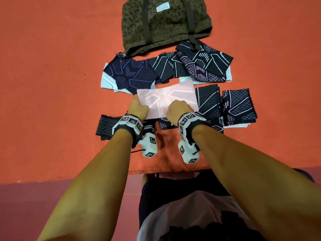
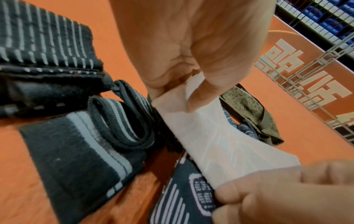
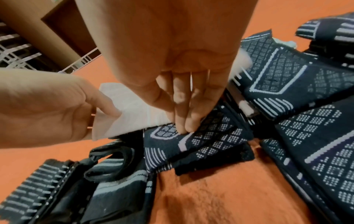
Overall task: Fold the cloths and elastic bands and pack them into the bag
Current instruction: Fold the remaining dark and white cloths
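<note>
A pale cloth (image 1: 166,96), light side up, lies stretched between my hands in the middle of the orange table. My left hand (image 1: 139,106) pinches its left near corner (image 2: 172,106) between thumb and fingers. My right hand (image 1: 176,108) grips the right near edge, fingertips (image 3: 182,121) pointing down onto a dark patterned cloth (image 3: 191,142) beneath. The olive leopard-print bag (image 1: 166,23) lies at the far side, opening toward me. Black-and-grey elastic bands (image 1: 106,126) sit by my left wrist, one coiled (image 2: 124,121).
Several unfolded dark patterned cloths (image 1: 135,73) overlap in a row just below the bag. Two folded dark cloths (image 1: 208,103) (image 1: 238,106) sit right of my hands. The table's front edge (image 1: 104,174) is close to my body.
</note>
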### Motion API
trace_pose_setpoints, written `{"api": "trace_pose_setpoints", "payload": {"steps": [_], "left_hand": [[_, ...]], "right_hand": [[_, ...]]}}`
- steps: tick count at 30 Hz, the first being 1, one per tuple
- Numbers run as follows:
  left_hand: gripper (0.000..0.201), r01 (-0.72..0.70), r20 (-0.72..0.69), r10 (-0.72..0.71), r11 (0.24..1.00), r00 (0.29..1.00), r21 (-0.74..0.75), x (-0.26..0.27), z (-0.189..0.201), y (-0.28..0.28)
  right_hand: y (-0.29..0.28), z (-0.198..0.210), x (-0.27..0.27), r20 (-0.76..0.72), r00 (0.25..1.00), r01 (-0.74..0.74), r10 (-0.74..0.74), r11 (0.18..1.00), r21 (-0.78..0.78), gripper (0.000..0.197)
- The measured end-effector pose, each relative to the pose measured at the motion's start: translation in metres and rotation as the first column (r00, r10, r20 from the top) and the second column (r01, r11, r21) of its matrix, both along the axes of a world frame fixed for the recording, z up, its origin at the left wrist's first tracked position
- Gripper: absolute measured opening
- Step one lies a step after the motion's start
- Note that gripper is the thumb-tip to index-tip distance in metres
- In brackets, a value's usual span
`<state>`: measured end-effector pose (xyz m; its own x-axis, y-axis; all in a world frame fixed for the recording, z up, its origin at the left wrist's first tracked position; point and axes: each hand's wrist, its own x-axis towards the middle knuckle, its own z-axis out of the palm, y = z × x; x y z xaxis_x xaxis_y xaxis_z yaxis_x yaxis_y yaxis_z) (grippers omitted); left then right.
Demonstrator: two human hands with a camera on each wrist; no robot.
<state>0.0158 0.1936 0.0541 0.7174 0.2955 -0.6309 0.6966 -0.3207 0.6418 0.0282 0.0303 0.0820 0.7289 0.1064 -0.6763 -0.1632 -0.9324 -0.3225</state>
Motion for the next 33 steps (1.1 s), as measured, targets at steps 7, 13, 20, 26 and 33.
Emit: {"api": "trace_pose_setpoints", "payload": {"steps": [7,13,20,26,33], "left_hand": [[0.049,-0.008,-0.008,0.008,0.999,1.000,-0.052,-0.013,0.006,0.008],[0.038,-0.040,0.039,0.046,0.990,0.998,-0.138,-0.013,0.007,0.005],[0.012,-0.027,0.108,0.058,0.963,0.992,-0.269,0.004,0.014,-0.029],[0.032,0.046,0.038,-0.036,0.954,0.999,-0.295,0.012,0.006,-0.060],[0.026,0.120,-0.064,-0.146,0.946,0.987,-0.302,0.018,0.001,-0.078]], "right_hand": [[0.018,-0.004,0.005,-0.016,0.999,0.037,-0.035,0.972,0.231,0.045],[0.019,-0.013,0.000,-0.049,0.999,0.022,-0.014,0.986,0.163,0.052],[-0.009,-0.018,0.003,-0.036,0.993,0.114,-0.109,0.972,0.206,0.049],[-0.035,-0.018,0.009,0.030,0.964,0.249,-0.263,0.940,0.232,0.034],[-0.049,-0.021,0.019,0.080,0.953,0.271,-0.291,0.943,0.194,0.031]]}}
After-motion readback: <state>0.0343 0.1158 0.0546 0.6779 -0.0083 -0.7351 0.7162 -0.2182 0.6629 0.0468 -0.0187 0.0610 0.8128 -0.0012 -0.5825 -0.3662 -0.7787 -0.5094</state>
